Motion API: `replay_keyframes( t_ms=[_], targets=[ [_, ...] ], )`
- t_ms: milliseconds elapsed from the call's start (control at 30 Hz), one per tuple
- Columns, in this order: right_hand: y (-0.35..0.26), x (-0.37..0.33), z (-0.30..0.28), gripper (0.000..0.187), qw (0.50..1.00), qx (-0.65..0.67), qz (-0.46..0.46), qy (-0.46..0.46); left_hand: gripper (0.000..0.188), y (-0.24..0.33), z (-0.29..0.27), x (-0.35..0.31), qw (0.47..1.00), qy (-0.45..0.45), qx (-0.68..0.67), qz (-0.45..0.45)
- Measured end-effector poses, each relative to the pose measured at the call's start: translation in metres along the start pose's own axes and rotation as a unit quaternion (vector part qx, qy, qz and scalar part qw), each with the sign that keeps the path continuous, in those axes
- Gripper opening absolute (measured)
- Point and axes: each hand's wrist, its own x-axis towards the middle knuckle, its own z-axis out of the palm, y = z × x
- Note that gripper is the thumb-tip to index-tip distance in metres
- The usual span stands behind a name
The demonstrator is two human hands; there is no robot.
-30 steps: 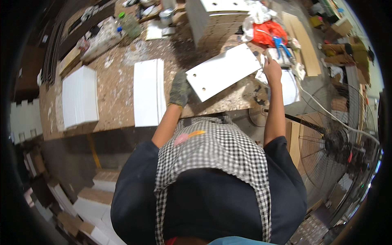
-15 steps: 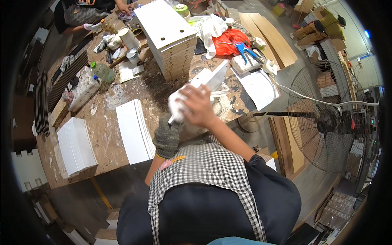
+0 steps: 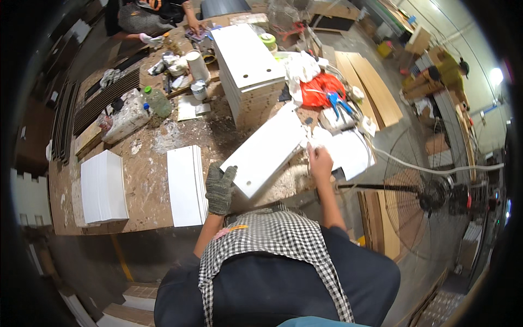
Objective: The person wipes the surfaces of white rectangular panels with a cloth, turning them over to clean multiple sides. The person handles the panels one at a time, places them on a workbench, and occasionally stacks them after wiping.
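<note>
1. Writing: a pale patch on the dark strips (image 3: 64,122) at the left is too small to read.
2. Half a second ago the right hand (image 3: 320,162) was blurred over the near end of the white board (image 3: 264,152); now it is at the board's right end. The board, seen steeply tilted then, now shows its broad face.
3. The gloved left hand (image 3: 220,189) grips the board's near left corner, thumb on top. The right hand's fingers are drawn together beside a white wad (image 3: 322,139) (whether they pinch it or the board's edge, I cannot tell).
4. The board is at the worktop's (image 3: 150,169) near edge, right of two white stacks (image 3: 102,186) and in front of a tall pile of boards (image 3: 248,54) with holes.
5. Containers, farther off: a green-capped clear bottle (image 3: 159,104) and a small white tub (image 3: 199,90), their contents unclear. Right of the tall pile, a crumpled red bag (image 3: 318,91) lies beside a blue hand tool (image 3: 339,104).
</note>
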Motion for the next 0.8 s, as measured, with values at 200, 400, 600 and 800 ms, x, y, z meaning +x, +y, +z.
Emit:
replay_keyframes(
  t_ms=[200,400,600,800],
  targets=[
    [-0.072,-0.069,-0.012,0.034,0.78,0.513,0.186,-0.308,0.036,0.024,-0.003,-0.019,0.996,-0.029,-0.058,-0.058],
    [-0.127,0.007,-0.08,0.03,0.767,0.62,0.07,-0.147,0.046,0.046,0.003,-0.015,0.951,-0.118,-0.274,-0.08],
    [-0.189,0.16,-0.117,0.038,0.905,0.405,-0.106,-0.073,0.075,-0.011,-0.064,-0.006,0.875,0.11,0.42,0.215],
    [-0.212,0.283,-0.048,0.045,0.955,0.196,-0.195,-0.107,0.122,-0.015,-0.109,-0.037,0.729,0.083,0.636,-0.237]
  ],
)
